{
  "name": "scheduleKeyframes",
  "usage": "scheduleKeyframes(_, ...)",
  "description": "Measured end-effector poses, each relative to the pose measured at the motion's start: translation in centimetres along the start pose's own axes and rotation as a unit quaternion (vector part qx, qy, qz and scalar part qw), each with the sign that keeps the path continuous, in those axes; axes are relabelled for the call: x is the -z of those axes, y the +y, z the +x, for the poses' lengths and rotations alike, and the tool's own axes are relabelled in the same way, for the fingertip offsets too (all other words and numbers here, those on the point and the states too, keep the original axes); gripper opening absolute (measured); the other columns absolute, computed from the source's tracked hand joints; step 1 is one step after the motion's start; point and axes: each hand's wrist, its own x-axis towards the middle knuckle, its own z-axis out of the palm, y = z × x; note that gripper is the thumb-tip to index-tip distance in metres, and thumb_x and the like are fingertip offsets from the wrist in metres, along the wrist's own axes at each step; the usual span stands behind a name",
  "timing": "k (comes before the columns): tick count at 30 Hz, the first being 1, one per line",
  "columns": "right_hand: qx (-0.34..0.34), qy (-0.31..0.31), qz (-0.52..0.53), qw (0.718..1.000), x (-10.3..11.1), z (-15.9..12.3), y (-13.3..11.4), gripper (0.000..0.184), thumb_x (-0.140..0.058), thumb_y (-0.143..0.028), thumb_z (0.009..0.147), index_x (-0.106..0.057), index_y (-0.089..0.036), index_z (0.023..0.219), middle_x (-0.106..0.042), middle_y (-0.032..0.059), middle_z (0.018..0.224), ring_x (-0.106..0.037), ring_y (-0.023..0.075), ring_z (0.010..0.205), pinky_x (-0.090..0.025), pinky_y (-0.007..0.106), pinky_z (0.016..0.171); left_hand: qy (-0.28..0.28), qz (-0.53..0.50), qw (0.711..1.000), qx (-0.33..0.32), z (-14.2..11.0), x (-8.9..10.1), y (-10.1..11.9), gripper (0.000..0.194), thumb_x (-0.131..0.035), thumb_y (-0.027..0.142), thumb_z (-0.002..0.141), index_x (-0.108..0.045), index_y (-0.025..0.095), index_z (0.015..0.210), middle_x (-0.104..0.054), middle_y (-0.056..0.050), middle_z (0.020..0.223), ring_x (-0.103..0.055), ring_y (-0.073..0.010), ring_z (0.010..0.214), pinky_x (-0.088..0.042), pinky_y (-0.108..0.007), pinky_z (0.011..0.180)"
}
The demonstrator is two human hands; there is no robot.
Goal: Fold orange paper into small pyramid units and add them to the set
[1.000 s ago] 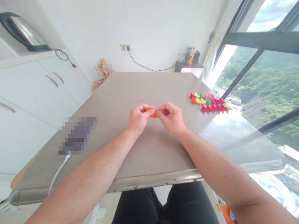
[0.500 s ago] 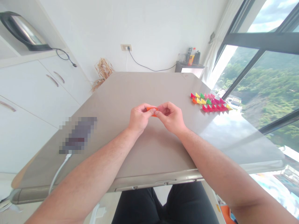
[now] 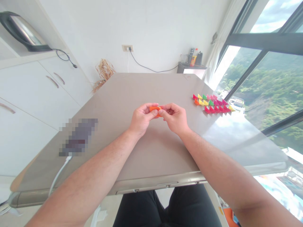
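Above the middle of the grey table (image 3: 146, 151), my left hand (image 3: 141, 120) and my right hand (image 3: 175, 118) meet fingertip to fingertip. Both pinch a small folded orange paper piece (image 3: 155, 109) between thumbs and fingers. Most of the paper is hidden by my fingers. To the right, near the window edge of the table, several small folded paper triangles (image 3: 212, 104) in red, pink, yellow, green and orange lie in neat rows.
A blurred dark object (image 3: 79, 137) with a white cable (image 3: 58, 176) lies on the table's left side. White cabinets (image 3: 35, 94) stand to the left, dried grass (image 3: 104, 73) behind the table, bottles (image 3: 193, 57) on a small stand at the back, a large window at right.
My hands have shifted slightly away from me and the orange paper has been turned and pressed a little flatter between my fingers. The rows of triangles have not moved.
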Motion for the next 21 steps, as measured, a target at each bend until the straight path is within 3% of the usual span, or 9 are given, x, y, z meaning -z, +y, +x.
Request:
scheduleKeyframes(8,-0.02,0.009,0.035,0.999,0.22,0.12,-0.71,0.025,-0.08,-0.044,0.073,-0.073,-0.021,0.081,-0.073,0.0019,0.074,-0.064,0.0155,0.065,-0.055,0.031,0.058,0.01,0.083,0.996,0.008,0.31,0.53,-0.45,0.03,-0.086,0.044,0.074,-0.08,0.019,0.089,-0.078,-0.007,0.089,-0.07,-0.0191,0.082,-0.057,-0.036,0.079)
scheduleKeyframes(13,-0.025,0.01,0.062,0.998,0.27,0.09,-0.84,0.021,-0.08,-0.04,0.072,-0.073,-0.021,0.079,-0.073,0.0016,0.073,-0.064,0.0152,0.064,-0.053,0.03,0.056,0.024,0.076,0.997,0.014,0.34,0.39,-0.49,0.028,-0.086,0.044,0.073,-0.08,0.02,0.085,-0.079,-0.007,0.091,-0.071,-0.02,0.085,-0.057,-0.036,0.081)
scheduleKeyframes(21,-0.027,0.021,0.073,0.997,0.21,0.12,-0.7,0.014,-0.076,-0.035,0.073,-0.07,-0.022,0.074,-0.068,-0.0013,0.067,-0.056,0.0123,0.057,-0.05,0.03,0.055,-0.008,0.059,0.998,0.027,0.19,0.23,-0.47,0.025,-0.084,0.043,0.075,-0.081,0.021,0.087,-0.079,-0.007,0.093,-0.072,-0.0212,0.089,-0.055,-0.036,0.082)
